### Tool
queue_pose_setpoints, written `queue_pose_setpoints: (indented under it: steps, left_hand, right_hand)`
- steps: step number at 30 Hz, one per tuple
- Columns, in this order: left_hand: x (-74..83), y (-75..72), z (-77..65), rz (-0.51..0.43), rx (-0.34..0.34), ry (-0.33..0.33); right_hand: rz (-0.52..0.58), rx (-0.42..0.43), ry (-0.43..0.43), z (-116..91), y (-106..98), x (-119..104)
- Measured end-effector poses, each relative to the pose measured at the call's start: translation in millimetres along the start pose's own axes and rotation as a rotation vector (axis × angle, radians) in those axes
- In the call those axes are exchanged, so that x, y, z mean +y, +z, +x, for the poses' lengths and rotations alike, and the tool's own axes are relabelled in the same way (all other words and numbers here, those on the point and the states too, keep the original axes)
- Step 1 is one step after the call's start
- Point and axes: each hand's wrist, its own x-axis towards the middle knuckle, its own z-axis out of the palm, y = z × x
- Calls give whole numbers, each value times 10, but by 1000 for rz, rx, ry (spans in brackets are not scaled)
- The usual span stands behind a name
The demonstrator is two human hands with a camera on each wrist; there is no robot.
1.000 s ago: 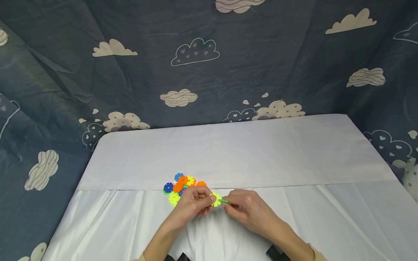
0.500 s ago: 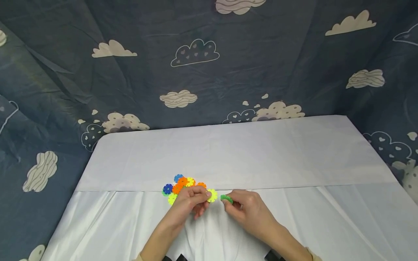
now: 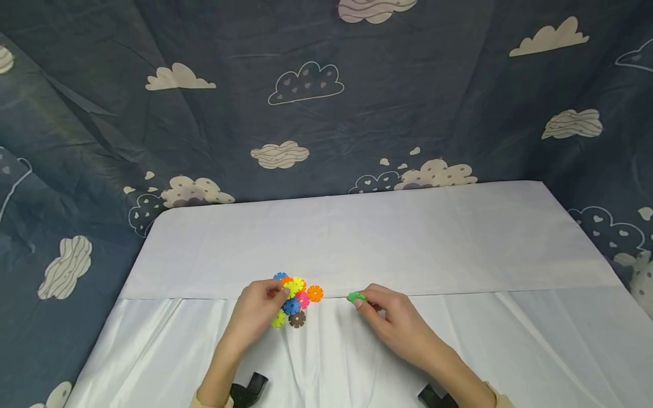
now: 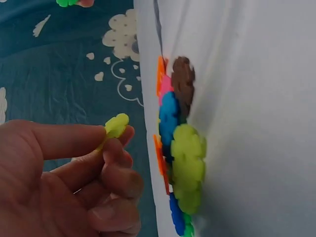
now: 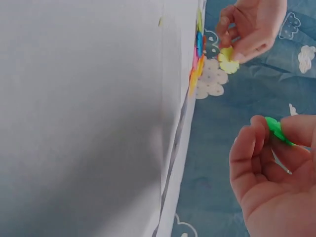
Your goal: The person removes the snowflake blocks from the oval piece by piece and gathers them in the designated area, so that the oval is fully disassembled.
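My left hand pinches a yellow snowflake disc between thumb and fingers, held above the pile. In the head view it covers the pile's left part. To the right, my right hand pinches a green snowflake disc by its edge, raised off the table. The two held discs are well apart. Beneath the left hand lie a blue disc, a brown disc, a pink disc and a yellow-green disc. At the pile's right edge sits an orange disc.
White cloth covers the table, with a seam across it and folds toward the front. A dark cloud-print curtain hangs behind and at both sides. Black wrist gear shows beside the left forearm.
The green disc touched the yellow disc a second ago, then the two came apart. My left hand has since moved left over the pile with the yellow disc, uncovering the blue, pink and brown discs.
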Motion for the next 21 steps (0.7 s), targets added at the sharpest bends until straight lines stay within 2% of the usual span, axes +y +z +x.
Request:
queue_pose_setpoints:
  steps: [4,9,12,16,21]
  left_hand:
    - [-60,7,16,58,9,-10]
    - [-118,17,38,67,43,-18]
    - [-144,11,58,54,60,-17]
    - [-186,-10,83,19,71,-4]
    - [-250,-36,117,-69,38,28]
  right_hand:
    - [8,-47,43,2,-11,11]
    - [24,-84,66,11,-17,19]
    - [34,-98,64,15,-16,33]
    - [55,-127,118,21,-12,46]
    - [148,-176,171,18,-22,63]
